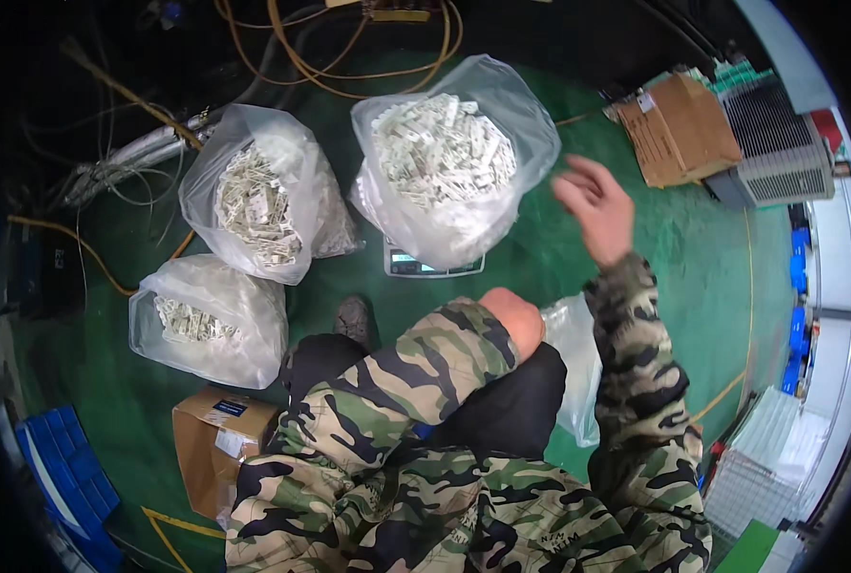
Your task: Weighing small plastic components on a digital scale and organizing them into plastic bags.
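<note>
Camouflage jacket (pixel 464 511), bulging plastic bag (pixel 449 234)

filled clear bag (pixel 435 234) on scale (pixel 433 271); right hand (pixel 597 205) near

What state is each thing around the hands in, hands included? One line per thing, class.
Scale: display lit, loaded
Bag on the scale: open, filled with white pieces
Upper left bag: open, holding white pieces
Lower left bag: holding white pieces
Clear bag: limp, partly hidden
Right hand: raised, fingers loosely curled
Left hand: fingers hidden, grip unclear
</note>
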Demonstrator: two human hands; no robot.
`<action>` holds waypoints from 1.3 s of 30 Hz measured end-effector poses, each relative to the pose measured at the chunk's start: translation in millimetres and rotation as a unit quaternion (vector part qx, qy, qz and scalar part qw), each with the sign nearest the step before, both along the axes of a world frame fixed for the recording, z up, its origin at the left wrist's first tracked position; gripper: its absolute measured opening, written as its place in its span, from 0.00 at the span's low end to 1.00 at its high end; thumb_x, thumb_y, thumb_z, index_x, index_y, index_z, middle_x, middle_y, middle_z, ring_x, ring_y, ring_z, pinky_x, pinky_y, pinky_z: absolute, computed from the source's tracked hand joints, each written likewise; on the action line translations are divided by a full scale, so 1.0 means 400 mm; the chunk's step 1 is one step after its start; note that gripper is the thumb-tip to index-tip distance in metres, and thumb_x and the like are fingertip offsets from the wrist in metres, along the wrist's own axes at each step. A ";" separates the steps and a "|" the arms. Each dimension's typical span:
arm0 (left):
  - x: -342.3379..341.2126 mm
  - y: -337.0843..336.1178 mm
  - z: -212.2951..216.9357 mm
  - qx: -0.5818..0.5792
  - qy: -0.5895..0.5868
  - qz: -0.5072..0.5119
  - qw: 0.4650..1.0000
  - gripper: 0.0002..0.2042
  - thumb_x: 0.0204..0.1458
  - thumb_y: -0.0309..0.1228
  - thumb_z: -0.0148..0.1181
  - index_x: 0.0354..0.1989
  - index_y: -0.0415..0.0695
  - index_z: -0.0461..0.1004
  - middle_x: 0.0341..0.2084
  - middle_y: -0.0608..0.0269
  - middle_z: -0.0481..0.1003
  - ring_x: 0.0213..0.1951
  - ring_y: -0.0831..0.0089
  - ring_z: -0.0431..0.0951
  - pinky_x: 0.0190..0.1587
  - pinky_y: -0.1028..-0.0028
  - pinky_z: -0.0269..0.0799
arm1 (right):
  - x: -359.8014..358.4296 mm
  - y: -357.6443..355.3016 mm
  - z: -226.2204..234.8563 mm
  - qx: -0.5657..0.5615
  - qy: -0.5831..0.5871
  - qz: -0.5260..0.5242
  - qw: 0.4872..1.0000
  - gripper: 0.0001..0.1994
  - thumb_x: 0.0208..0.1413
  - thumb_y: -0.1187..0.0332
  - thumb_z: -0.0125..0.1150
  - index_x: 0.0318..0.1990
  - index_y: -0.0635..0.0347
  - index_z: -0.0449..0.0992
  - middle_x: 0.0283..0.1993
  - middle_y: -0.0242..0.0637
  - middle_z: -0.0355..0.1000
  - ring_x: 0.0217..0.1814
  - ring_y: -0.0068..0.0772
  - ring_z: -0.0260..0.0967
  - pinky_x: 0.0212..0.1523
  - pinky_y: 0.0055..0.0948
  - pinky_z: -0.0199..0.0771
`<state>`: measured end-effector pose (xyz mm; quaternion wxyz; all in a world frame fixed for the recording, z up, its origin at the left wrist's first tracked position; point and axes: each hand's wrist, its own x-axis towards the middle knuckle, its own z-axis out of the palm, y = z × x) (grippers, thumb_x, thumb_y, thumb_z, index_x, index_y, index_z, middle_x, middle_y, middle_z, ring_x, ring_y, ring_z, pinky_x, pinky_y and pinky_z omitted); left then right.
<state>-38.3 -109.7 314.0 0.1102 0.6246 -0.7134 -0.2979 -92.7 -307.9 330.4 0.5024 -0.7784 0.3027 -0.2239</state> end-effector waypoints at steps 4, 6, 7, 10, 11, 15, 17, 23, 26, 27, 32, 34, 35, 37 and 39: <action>0.066 0.031 -0.009 0.025 -0.053 0.019 0.998 0.11 0.50 0.30 0.54 0.34 0.49 0.84 0.34 0.60 0.83 0.40 0.59 0.83 0.37 0.60 0.76 | 0.359 0.059 -0.025 -0.192 0.148 0.183 0.953 0.40 0.47 0.49 0.72 0.65 0.61 0.66 0.58 0.56 0.70 0.60 0.46 0.71 0.57 0.38 0.72; 0.121 0.052 -0.007 0.041 -0.125 0.122 0.984 0.11 0.50 0.32 0.55 0.36 0.50 0.84 0.33 0.61 0.83 0.41 0.60 0.84 0.37 0.60 0.77 | 0.462 0.091 -0.065 -0.287 0.255 0.189 0.904 0.46 0.45 0.38 0.67 0.67 0.58 0.64 0.61 0.60 0.67 0.62 0.53 0.69 0.60 0.41 0.70; 0.169 0.056 -0.010 0.092 -0.122 0.191 0.970 0.09 0.49 0.32 0.57 0.33 0.50 0.84 0.32 0.62 0.83 0.40 0.60 0.84 0.35 0.60 0.77 | 0.502 0.104 -0.087 -0.289 0.308 0.185 0.887 0.47 0.45 0.34 0.64 0.67 0.58 0.64 0.62 0.61 0.66 0.63 0.55 0.68 0.61 0.41 0.70; 0.397 0.111 -0.049 0.160 -0.145 0.277 0.936 0.12 0.45 0.33 0.61 0.37 0.47 0.84 0.36 0.55 0.83 0.42 0.58 0.84 0.42 0.60 0.79 | 0.562 0.150 -0.158 -0.314 0.394 0.181 0.844 0.48 0.46 0.31 0.58 0.67 0.59 0.63 0.62 0.61 0.66 0.64 0.55 0.68 0.61 0.42 0.70; 0.469 0.136 -0.067 0.175 -0.139 0.317 0.922 0.13 0.45 0.34 0.61 0.38 0.46 0.83 0.38 0.54 0.82 0.43 0.57 0.83 0.43 0.60 0.79 | 0.568 0.164 -0.178 -0.328 0.399 0.182 0.837 0.48 0.46 0.31 0.57 0.67 0.60 0.64 0.62 0.61 0.66 0.64 0.54 0.68 0.61 0.42 0.70; 0.602 0.161 -0.179 0.099 -0.068 0.498 0.859 0.22 0.49 0.34 0.58 0.54 0.42 0.75 0.47 0.47 0.79 0.50 0.51 0.79 0.54 0.59 0.75 | 0.583 0.158 -0.206 -0.306 0.419 0.173 0.837 0.44 0.45 0.39 0.59 0.66 0.59 0.65 0.61 0.67 0.65 0.57 0.53 0.73 0.58 0.41 0.72; 0.609 0.138 -0.243 -0.030 -0.004 0.534 0.845 0.25 0.50 0.35 0.57 0.59 0.43 0.71 0.47 0.45 0.78 0.50 0.48 0.78 0.56 0.58 0.73 | 0.589 0.153 -0.206 -0.302 0.413 0.161 0.844 0.42 0.45 0.41 0.59 0.65 0.58 0.65 0.59 0.67 0.66 0.55 0.54 0.75 0.57 0.41 0.72; 0.596 0.035 -0.352 -0.062 0.176 0.520 0.833 0.24 0.50 0.28 0.56 0.58 0.38 0.69 0.45 0.43 0.79 0.47 0.52 0.80 0.47 0.61 0.76 | 0.592 0.169 -0.222 -0.326 0.400 0.131 0.846 0.42 0.44 0.42 0.60 0.64 0.58 0.65 0.57 0.64 0.68 0.56 0.56 0.73 0.56 0.42 0.72; 0.619 0.046 -0.366 -0.049 0.385 0.534 0.751 0.23 0.48 0.24 0.56 0.56 0.37 0.73 0.48 0.49 0.79 0.42 0.68 0.82 0.40 0.71 0.80 | 0.602 0.159 -0.232 -0.326 0.423 0.130 0.835 0.43 0.44 0.42 0.60 0.66 0.58 0.64 0.59 0.64 0.66 0.57 0.56 0.73 0.57 0.42 0.72; 0.623 0.047 -0.368 -0.037 0.408 0.540 0.736 0.23 0.48 0.25 0.56 0.56 0.37 0.73 0.48 0.49 0.79 0.42 0.67 0.82 0.41 0.70 0.80 | 0.611 0.151 -0.231 -0.314 0.431 0.132 0.836 0.43 0.44 0.42 0.60 0.66 0.58 0.64 0.60 0.64 0.66 0.57 0.55 0.73 0.57 0.42 0.72; 0.614 0.044 -0.383 -0.072 0.215 0.578 0.784 0.25 0.49 0.34 0.60 0.58 0.41 0.74 0.52 0.45 0.77 0.47 0.57 0.81 0.47 0.65 0.79 | 0.606 0.139 -0.235 -0.296 0.424 0.127 0.847 0.43 0.43 0.44 0.62 0.67 0.56 0.64 0.61 0.65 0.65 0.57 0.54 0.73 0.57 0.40 0.73; 0.598 0.035 -0.383 -0.021 0.194 0.539 0.819 0.27 0.49 0.40 0.61 0.59 0.44 0.73 0.52 0.43 0.76 0.50 0.53 0.79 0.50 0.62 0.77 | 0.595 0.134 -0.237 -0.298 0.426 0.124 0.845 0.43 0.43 0.47 0.64 0.67 0.56 0.63 0.61 0.65 0.65 0.56 0.53 0.74 0.56 0.40 0.73; 0.591 0.029 -0.380 0.005 0.181 0.515 0.838 0.28 0.50 0.43 0.61 0.60 0.45 0.73 0.52 0.41 0.75 0.52 0.50 0.78 0.52 0.61 0.75 | 0.592 0.129 -0.237 -0.303 0.413 0.119 0.851 0.43 0.43 0.48 0.65 0.67 0.55 0.62 0.61 0.65 0.65 0.55 0.53 0.74 0.56 0.40 0.73; 0.578 0.031 -0.374 -0.001 0.180 0.519 0.836 0.28 0.51 0.46 0.61 0.60 0.48 0.72 0.51 0.40 0.76 0.54 0.48 0.76 0.56 0.60 0.72 | 0.574 0.120 -0.242 -0.330 0.400 0.137 0.844 0.42 0.42 0.51 0.66 0.67 0.55 0.63 0.60 0.66 0.65 0.54 0.54 0.74 0.56 0.42 0.73; 0.570 0.035 -0.368 -0.035 0.174 0.518 0.837 0.28 0.51 0.46 0.60 0.60 0.48 0.72 0.50 0.40 0.76 0.54 0.48 0.76 0.57 0.61 0.72 | 0.564 0.109 -0.249 -0.345 0.387 0.153 0.841 0.41 0.42 0.54 0.68 0.66 0.54 0.64 0.59 0.65 0.65 0.53 0.55 0.74 0.56 0.43 0.73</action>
